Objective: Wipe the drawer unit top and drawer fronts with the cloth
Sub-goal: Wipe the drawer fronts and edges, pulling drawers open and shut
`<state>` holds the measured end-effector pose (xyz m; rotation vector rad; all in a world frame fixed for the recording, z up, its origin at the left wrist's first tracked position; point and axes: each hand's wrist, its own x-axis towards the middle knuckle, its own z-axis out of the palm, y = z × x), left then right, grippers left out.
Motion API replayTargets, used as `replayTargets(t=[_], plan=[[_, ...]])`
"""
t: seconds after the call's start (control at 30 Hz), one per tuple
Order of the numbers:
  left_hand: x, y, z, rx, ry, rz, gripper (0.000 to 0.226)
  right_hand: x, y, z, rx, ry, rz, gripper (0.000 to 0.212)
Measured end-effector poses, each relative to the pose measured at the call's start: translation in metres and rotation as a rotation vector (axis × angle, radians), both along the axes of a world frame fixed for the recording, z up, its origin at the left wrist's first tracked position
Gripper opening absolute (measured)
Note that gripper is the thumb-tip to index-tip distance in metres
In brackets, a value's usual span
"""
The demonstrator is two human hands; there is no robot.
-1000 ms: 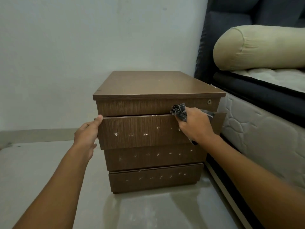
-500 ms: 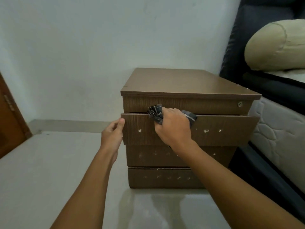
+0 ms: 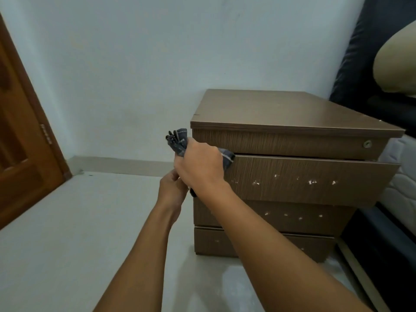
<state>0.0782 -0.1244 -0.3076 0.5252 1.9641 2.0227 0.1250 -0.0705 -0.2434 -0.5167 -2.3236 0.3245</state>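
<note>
Setting: pale wall [image 3: 135,64] behind, light floor [image 3: 56,244] below; the drawer unit [image 3: 292,140] stands on the floor between the wall and a bed [image 3: 400,188].
Right hand [image 3: 200,167]: clenched on the cloth [image 3: 177,140], pressing it at the left end of the top drawer's [image 3: 304,179] upper edge; a bunch of cloth sticks up past my knuckles, off the unit's left front corner.
Left hand [image 3: 171,188]: just below and behind my right hand, at the left edge of the top drawer front; my right hand hides most of its fingers, so I cannot tell whether it grips the edge or only steadies it.
Top drawer: pulled out a little, its front standing proud of the unit.
Progress (judged): the cloth sits at the left end of the top drawer's upper edge; white specks show on all three drawer fronts, so the faces look largely left to do.
Unit top [image 3: 281,109]: bare and plain brown; I cannot tell whether it has been wiped.
Remaining (judged): top drawer face, middle drawer [image 3: 304,218] and bottom drawer [image 3: 216,242].
Surroundings: wooden door [image 3: 20,131] at far left, well apart; dark headboard [image 3: 364,52] and a bolster [image 3: 396,61] at right.
Obstruction: the bed lies just beside the unit's right side, leaving little room there; the keyhole [image 3: 367,144] near the right front corner is a small catch point for cloth.
</note>
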Motion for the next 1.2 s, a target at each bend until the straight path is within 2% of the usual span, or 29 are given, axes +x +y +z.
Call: replayTargets(t=[0.1,0.17,0.3,0.37,0.5,0.57,0.73,0.93,1.1,1.2], plan=[[-0.003,-0.002,-0.004,0.083,-0.081,0.001,0.027,-0.013,-0.013,0.007,-0.132,-0.005,0.07,0.018],[-0.005,-0.003,-0.008,0.065,-0.088,-0.016,0.025,-0.018,-0.017,0.013,-0.246,0.009,0.154,0.016],[-0.012,0.002,-0.014,-0.005,-0.135,-0.046,0.028,-0.019,-0.017,0.02,-0.737,0.172,0.3,0.028],[-0.013,0.002,-0.016,-0.037,-0.133,-0.013,0.026,-0.018,-0.013,0.016,-0.961,0.267,0.321,0.026],[-0.007,0.0,-0.015,0.09,-0.153,-0.011,0.017,-0.001,0.004,0.021,-1.172,0.431,0.349,0.019],[-0.005,0.0,-0.016,0.114,-0.144,-0.029,0.009,0.014,0.016,0.033,-1.18,0.48,0.372,0.022],[-0.006,0.011,-0.022,0.088,-0.088,0.05,0.016,0.053,0.04,0.048,-1.055,0.567,0.335,0.019],[0.005,0.032,-0.017,0.078,-0.085,0.234,0.025,0.093,0.054,0.025,-0.84,0.571,0.253,0.022],[0.013,0.043,-0.017,0.071,-0.088,0.323,0.027,0.118,0.068,-0.017,-0.74,0.677,0.001,0.01],[0.016,0.048,-0.02,0.088,-0.138,0.357,0.029,0.138,0.081,-0.04,-0.688,0.773,-0.172,0.015]])
